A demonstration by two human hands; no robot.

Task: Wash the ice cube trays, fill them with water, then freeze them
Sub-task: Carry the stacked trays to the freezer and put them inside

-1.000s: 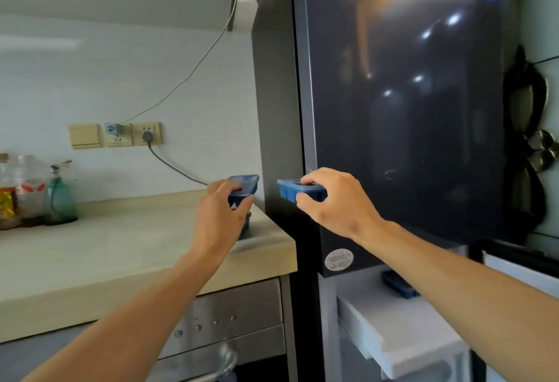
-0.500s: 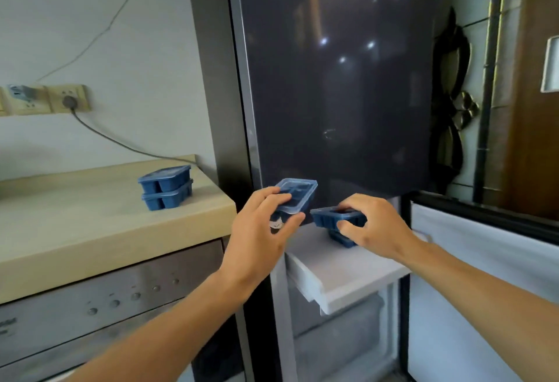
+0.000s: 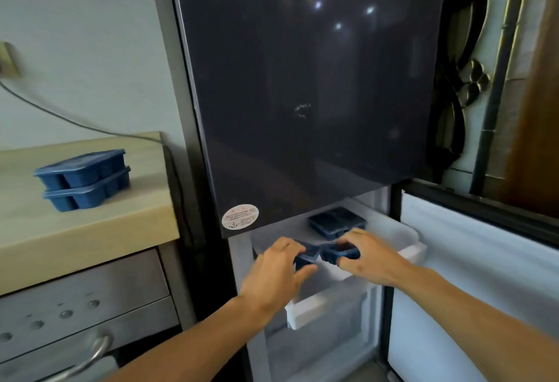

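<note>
- The dark fridge (image 3: 302,79) fills the middle of the view. Its lower door (image 3: 472,276) is swung open to the right.
- The pale worktop (image 3: 90,236) stands to the left of the fridge, well apart from both hands.
- The white freezer drawer (image 3: 406,250) is pulled out under the dark upper door, and both hands reach into its front.
- The left hand (image 3: 278,272) grasps the left tray (image 3: 306,256), with fingers curled over its top and the thumb under its near edge.
- The right hand (image 3: 370,257) grasps the right tray (image 3: 341,253) from above, with the thumb on its near side. The two trays are just beside each other and perhaps touching.
- The stacked trays (image 3: 83,180), two blue ones, sit on the worktop near its right end.
- The back tray (image 3: 335,221) already lies in the drawer behind the hands.
- The step looks like the freezing stage, with two trays being lowered into the drawer at once. Whether they hold water cannot be seen.
- Next, both trays need to be kept level, set flat on the drawer floor in front of the back tray, and let go gently. The pair on the worktop would then need fetching before the drawer is pushed in.
</note>
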